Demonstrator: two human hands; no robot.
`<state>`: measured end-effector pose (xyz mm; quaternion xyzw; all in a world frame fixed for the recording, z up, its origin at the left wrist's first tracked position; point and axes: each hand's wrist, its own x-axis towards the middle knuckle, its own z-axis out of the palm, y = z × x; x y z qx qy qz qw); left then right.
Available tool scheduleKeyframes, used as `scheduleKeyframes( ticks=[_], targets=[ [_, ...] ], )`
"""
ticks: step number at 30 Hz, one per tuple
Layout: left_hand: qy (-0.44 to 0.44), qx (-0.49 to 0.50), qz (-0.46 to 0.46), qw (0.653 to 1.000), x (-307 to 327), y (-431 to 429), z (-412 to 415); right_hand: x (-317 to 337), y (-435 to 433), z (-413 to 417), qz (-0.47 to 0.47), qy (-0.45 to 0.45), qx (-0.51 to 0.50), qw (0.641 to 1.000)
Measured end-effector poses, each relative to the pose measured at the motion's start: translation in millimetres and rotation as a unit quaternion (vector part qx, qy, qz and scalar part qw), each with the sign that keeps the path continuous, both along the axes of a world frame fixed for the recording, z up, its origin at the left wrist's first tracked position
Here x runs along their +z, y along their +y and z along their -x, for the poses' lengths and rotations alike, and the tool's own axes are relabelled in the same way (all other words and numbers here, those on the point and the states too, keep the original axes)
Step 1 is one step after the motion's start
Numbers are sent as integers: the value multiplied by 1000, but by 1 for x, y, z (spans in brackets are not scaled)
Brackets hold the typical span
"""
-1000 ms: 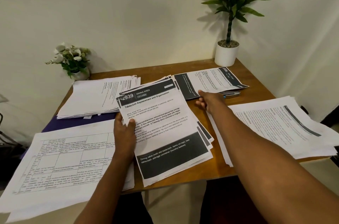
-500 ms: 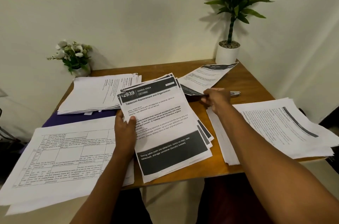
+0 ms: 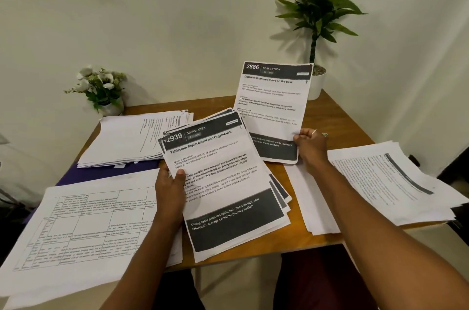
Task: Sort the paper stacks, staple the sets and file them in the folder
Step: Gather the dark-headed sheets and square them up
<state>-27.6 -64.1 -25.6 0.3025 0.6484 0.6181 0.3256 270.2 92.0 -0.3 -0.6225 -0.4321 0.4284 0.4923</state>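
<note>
The sheet in the right hand (image 3: 311, 146) is a printed page (image 3: 274, 111) with a dark band at the top, which reads "2886 DESK / STUDY", and the title "Organize Scattered Items on the Desk". Another dark band crosses its bottom. It stands nearly upright over the far part of the wooden table (image 3: 337, 127), in front of the white pot (image 3: 318, 83) of the tall plant. Its lower edge is just behind the fanned stack (image 3: 223, 182).

That stack has the same layout. Its top page shows "2939 DINING AREA" and "Tablecloth Replacement and Organization". It lies tilted at the front middle of the table and reaches over the near edge.

Half a second ago the 2886 page was low and almost flat over the table, with its printed side turned away. Now it is raised and faces the camera. The stack and the left hand (image 3: 171, 190) are where they were.

The right hand pinches the lower right edge of the page, with curled fingers. The left hand grips the left edge of the stack; the thumb presses on the top page, and the other fingers are hidden under it.

A purple folder (image 3: 106, 172) lies at the left, partly under other paper piles.
</note>
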Motion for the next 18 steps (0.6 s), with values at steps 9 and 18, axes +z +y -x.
scheduleKeyframes(
  ticks=[9,18],
  targets=[
    [-6,-8,-3,1000,0,-2,2,-7,-6,1,-58,36,23,997],
    [-15,-14,-8,1000,-4,1,4,-13,-9,1,-53,10,42,998]
  ],
)
